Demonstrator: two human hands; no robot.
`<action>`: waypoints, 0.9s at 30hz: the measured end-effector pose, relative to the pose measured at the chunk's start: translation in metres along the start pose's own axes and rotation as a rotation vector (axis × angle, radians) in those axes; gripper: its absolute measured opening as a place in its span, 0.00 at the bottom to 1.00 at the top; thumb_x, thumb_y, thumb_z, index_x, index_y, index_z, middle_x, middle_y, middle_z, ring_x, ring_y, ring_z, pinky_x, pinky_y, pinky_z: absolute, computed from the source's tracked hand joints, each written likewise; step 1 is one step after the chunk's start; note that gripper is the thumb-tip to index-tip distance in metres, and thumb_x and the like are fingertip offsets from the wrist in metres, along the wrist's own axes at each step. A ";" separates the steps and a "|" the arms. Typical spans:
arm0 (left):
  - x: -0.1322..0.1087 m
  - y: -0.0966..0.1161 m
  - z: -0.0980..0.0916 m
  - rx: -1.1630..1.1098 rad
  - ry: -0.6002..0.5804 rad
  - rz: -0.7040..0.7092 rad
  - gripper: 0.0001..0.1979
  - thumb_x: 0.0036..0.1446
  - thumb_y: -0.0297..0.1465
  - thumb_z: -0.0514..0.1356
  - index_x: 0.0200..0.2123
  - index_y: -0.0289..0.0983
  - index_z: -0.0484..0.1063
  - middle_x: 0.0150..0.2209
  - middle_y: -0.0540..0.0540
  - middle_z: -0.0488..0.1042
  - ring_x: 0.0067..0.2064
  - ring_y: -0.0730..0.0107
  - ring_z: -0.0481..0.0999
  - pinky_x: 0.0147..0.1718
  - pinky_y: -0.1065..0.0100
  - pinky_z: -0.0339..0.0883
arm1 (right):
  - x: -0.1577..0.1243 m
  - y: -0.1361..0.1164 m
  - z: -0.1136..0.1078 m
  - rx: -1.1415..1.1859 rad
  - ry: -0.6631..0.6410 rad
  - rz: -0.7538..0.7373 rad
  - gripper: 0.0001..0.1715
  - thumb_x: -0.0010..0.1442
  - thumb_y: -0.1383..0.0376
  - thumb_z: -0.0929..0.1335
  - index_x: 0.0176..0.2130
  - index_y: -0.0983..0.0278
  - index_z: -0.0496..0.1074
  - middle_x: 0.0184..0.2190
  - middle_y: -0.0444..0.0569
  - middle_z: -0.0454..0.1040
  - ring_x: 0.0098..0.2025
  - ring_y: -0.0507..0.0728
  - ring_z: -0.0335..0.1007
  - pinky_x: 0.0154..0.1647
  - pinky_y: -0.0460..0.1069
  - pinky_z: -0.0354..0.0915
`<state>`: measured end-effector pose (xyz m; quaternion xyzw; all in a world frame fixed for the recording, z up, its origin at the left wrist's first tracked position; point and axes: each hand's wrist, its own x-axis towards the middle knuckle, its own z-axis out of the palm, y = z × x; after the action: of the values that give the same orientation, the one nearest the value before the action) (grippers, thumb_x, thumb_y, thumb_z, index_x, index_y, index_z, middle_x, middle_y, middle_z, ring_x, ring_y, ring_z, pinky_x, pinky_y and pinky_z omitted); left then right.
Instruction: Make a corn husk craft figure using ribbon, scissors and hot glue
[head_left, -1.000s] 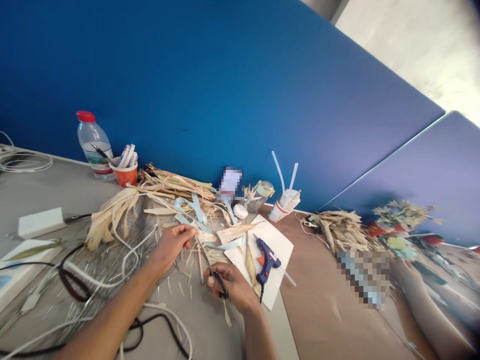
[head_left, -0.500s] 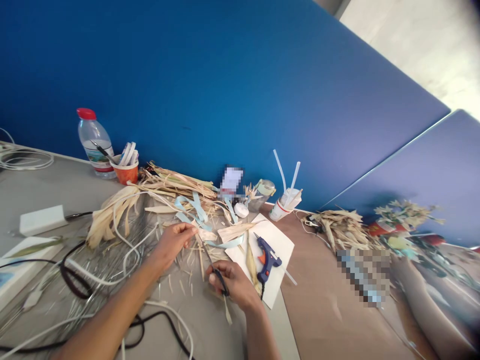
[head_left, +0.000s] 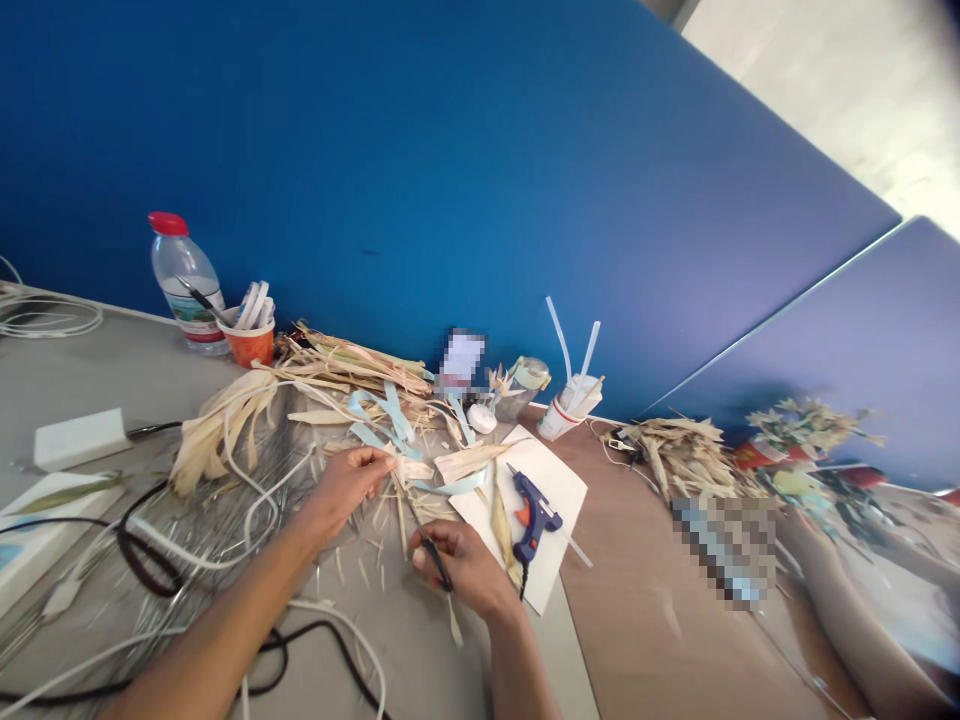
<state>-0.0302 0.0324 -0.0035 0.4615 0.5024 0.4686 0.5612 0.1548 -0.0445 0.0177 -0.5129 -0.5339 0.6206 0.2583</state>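
My left hand (head_left: 354,477) is closed in a pinch on a pale strip of dried corn husk (head_left: 409,466) above the littered table. Just below and to its right, my right hand (head_left: 469,567) grips black-handled scissors (head_left: 436,562). Their blades point up toward the husk strip but are hard to make out. Light blue ribbon (head_left: 391,415) lies curled behind my left hand. To the right of my right hand, a blue glue gun (head_left: 535,515) rests on a white sheet (head_left: 562,482), beside a longer husk piece (head_left: 501,520).
A bundle of dried husks (head_left: 360,362) lies along the blue partition (head_left: 450,180). Left stand a bottle (head_left: 187,290) and an orange cup (head_left: 251,345); a white cup (head_left: 564,412) holds glue sticks. Cables (head_left: 150,565) and thin wires cross the table. Another person's arm (head_left: 840,605) reaches in at right.
The scissor blade, seen between my hands before, is now barely visible, and the handles look closer together. My left hand keeps its pinch in nearly the same place. The view shifts slightly.
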 end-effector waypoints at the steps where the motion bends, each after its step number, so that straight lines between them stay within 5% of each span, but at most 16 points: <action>1: 0.000 0.000 0.000 0.001 -0.001 -0.001 0.12 0.44 0.40 0.64 0.23 0.36 0.74 0.14 0.55 0.62 0.18 0.75 0.58 0.20 0.71 0.50 | 0.000 0.000 0.000 -0.005 0.001 0.000 0.11 0.48 0.60 0.69 0.32 0.65 0.71 0.16 0.38 0.59 0.19 0.47 0.51 0.20 0.44 0.48; 27: 0.001 -0.001 0.000 0.079 0.025 -0.023 0.11 0.42 0.38 0.64 0.23 0.35 0.76 0.14 0.54 0.63 0.18 0.74 0.59 0.20 0.71 0.51 | -0.002 -0.001 -0.001 -0.056 -0.010 0.028 0.11 0.47 0.60 0.70 0.31 0.65 0.72 0.14 0.37 0.59 0.18 0.47 0.52 0.20 0.44 0.48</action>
<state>-0.0297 0.0328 -0.0042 0.4716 0.5328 0.4476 0.5417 0.1561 -0.0453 0.0192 -0.5242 -0.5453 0.6115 0.2324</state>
